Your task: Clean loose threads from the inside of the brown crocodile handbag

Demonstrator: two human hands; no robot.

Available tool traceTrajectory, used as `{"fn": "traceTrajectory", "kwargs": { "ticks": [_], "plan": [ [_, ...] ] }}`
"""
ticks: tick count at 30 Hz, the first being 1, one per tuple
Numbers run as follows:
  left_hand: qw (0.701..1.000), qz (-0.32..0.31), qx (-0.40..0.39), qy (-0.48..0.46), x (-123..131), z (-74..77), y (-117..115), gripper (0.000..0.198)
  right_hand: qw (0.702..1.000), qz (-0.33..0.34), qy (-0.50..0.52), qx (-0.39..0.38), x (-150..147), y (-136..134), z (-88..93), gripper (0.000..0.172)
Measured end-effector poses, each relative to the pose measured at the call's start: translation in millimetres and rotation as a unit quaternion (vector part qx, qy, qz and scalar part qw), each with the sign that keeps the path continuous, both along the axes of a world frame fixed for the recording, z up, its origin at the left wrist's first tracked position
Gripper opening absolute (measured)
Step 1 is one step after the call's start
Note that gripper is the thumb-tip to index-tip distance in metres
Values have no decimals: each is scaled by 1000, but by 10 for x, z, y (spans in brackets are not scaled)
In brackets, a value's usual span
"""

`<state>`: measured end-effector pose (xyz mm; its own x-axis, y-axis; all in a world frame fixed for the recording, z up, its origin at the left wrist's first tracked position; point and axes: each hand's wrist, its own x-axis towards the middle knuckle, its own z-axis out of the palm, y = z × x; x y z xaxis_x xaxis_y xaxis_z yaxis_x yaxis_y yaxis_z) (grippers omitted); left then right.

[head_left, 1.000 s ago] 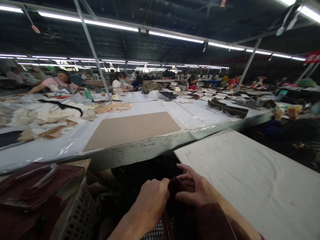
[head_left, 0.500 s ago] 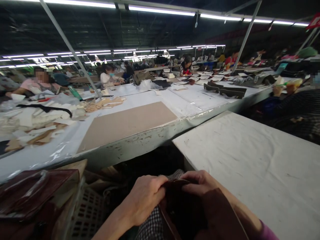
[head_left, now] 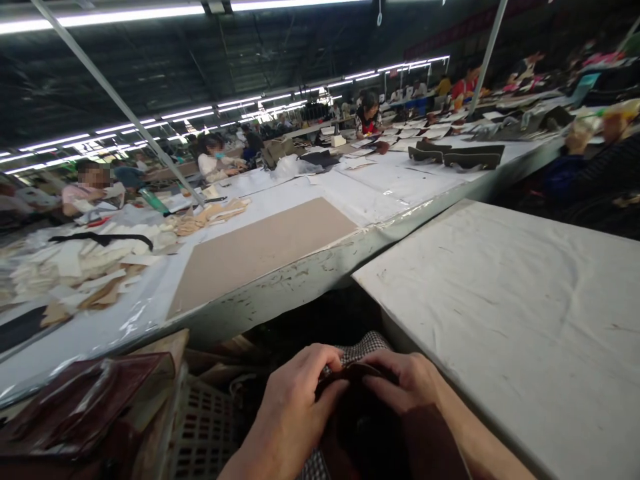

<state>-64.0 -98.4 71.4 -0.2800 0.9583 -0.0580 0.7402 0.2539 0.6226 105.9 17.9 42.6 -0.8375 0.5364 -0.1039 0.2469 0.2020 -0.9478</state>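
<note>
My left hand (head_left: pixel 295 407) and my right hand (head_left: pixel 405 387) meet low in the head view, over my lap. Both have their fingers curled around the top edge of a dark brown leather piece (head_left: pixel 370 433) that hangs down between them. Checked fabric (head_left: pixel 357 347) shows just beyond the fingertips. The lower part of the leather piece runs out of the frame.
A white cloth-covered table (head_left: pixel 510 307) stands to my right. A long worktable (head_left: pixel 280 273) ahead carries a brown board (head_left: pixel 260 250), tan cut pieces (head_left: pixel 75 267) and dark pieces (head_left: pixel 465 157). Maroon leather (head_left: pixel 75 407) lies on a crate (head_left: pixel 200 420) at left. Several people work at far tables.
The view has tilted and shifted, so the tables sit higher and slanted. My right hand's fingers, spread a second ago, have closed on the leather edge. Both hands stay together.
</note>
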Motion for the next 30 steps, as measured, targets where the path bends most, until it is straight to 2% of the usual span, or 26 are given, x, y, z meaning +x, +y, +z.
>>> {"fn": "traceTrajectory", "kwargs": {
  "ticks": [6,11,13,18,24,30],
  "plan": [
    [989,-70,77,109,-4,-89,-2,10,999,-11,-26,26,-12,-30,-52,25],
    [943,-118,235,203,-14,-157,45,15,997,-19,-45,52,-28,-62,-26,24],
    [931,-123,263,221,-4,-168,65,16,997,-20,-38,59,-13,-81,12,25],
    [930,-125,250,239,19,-142,83,21,996,-21,-41,74,17,-108,39,26],
    [929,-130,243,248,49,-121,76,19,995,-45,-45,71,-10,-129,-133,25],
    [937,-128,172,275,105,-105,76,18,993,-27,-28,111,25,-194,-153,23]
  ]
}}
